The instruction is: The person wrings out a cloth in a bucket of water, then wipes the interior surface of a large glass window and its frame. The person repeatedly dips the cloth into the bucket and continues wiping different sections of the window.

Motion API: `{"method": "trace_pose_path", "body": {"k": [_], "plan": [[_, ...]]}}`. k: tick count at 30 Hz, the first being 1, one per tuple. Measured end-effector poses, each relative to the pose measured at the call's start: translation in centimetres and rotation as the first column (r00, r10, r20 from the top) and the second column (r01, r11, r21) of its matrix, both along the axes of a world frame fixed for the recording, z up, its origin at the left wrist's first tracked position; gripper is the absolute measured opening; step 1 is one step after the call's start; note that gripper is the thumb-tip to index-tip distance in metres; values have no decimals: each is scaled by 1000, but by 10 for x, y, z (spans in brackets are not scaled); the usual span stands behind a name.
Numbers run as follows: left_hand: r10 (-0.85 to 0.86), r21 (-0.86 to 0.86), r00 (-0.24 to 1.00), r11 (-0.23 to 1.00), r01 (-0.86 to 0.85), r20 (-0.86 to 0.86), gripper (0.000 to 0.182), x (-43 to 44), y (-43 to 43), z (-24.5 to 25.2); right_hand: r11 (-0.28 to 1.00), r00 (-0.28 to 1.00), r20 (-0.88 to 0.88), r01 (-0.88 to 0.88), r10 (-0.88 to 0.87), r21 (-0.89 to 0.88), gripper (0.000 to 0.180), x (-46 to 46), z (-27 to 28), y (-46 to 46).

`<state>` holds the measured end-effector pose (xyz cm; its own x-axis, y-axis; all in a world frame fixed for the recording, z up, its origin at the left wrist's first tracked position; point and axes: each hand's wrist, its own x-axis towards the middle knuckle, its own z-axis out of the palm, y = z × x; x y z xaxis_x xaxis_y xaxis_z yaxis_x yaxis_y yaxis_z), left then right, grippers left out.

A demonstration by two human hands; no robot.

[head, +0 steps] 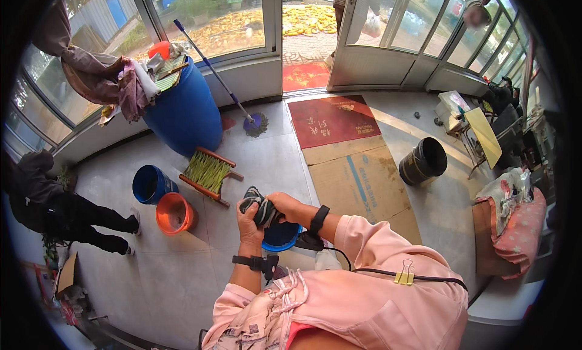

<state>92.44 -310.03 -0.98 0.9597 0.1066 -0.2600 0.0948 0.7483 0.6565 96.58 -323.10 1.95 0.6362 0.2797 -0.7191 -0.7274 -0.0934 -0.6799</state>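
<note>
A dark shoe with pale stripes [258, 206] is held between both hands above a blue basin of dark water [279, 237]. My left hand [249, 223] grips one end of it, fingers curled round its side. At the other end, my right hand [284, 206] is closed on the shoe; part of these fingers is hidden behind it. Both wrists wear black straps with small devices. The basin is partly covered by the hands and the right forearm.
Left of the hands stand an orange bucket [175, 215], a blue bucket [152, 185] and a low stool with a green woven seat [205, 171]. Flattened cardboard [359, 181] and a black bucket [423, 161] lie to the right. Another person [77, 213] stands at far left.
</note>
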Motion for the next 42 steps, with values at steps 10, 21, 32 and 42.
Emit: {"method": "trace_pose_path", "body": {"k": [10, 21, 32, 42], "plan": [[-166, -609, 980, 791, 66, -110, 42, 38, 4, 24, 839, -244, 852, -192, 462, -510, 92, 56, 71, -84], [-227, -696, 974, 696, 176, 19, 38, 60, -33, 47, 859, -430, 857, -283, 284, -427, 61, 67, 77, -79], [328, 209, 941, 929, -304, -87, 35, 57, -45, 47, 979, 762, 617, 112, -196, 173, 29, 19, 31, -27], [275, 656, 961, 732, -184, -39, 13, 52, -40, 6, 907, 931, -96, 365, -352, 211, 20, 26, -14, 1]]}}
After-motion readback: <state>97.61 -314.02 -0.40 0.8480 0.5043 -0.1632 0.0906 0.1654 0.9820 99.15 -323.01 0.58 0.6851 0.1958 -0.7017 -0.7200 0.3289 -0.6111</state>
